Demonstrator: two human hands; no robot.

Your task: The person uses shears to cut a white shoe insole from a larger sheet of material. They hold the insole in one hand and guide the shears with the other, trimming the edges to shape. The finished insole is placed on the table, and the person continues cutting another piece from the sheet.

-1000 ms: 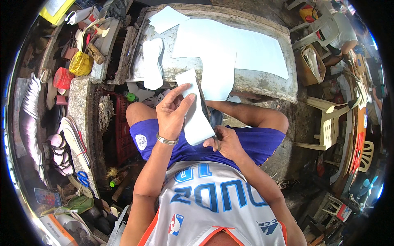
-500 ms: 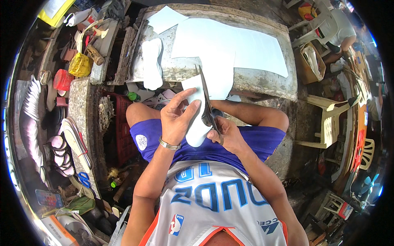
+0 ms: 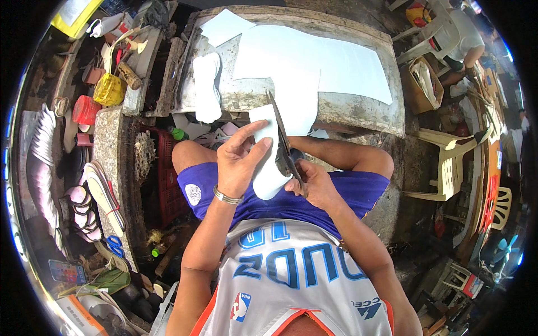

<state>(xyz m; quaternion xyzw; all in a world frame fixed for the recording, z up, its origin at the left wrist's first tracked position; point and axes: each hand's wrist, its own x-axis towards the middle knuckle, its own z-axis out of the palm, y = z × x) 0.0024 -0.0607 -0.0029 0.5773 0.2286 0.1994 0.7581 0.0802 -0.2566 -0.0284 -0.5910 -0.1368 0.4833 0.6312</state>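
Over my lap, my left hand point(image 3: 242, 159) is closed on a curved piece of thin white sheet point(image 3: 265, 186), thumb on top and index finger stretched along it. My right hand point(image 3: 315, 183) grips the handles of large dark scissors point(image 3: 283, 130). Their blades point away from me, toward the worktable, and lie along the piece's right edge. They look nearly closed. Beyond them, a large white sheet point(image 3: 353, 67) is spread on the worn worktable point(image 3: 358, 117), one part hanging over its near edge. Some white sole-shaped pieces point(image 3: 207, 89) lie to its left.
A smaller white offcut point(image 3: 227, 27) lies at the table's far left corner. On the left bench are sandal soles point(image 3: 103, 196), blue-handled scissors point(image 3: 115, 245) and a phone point(image 3: 67, 271). A plastic chair point(image 3: 445, 165) and a cardboard box point(image 3: 424, 84) stand to the right. Another person point(image 3: 468, 39) sits at the far right.
The scissor blades have come closer together along the white piece. Both hands have shifted only slightly, the left a little to the left.
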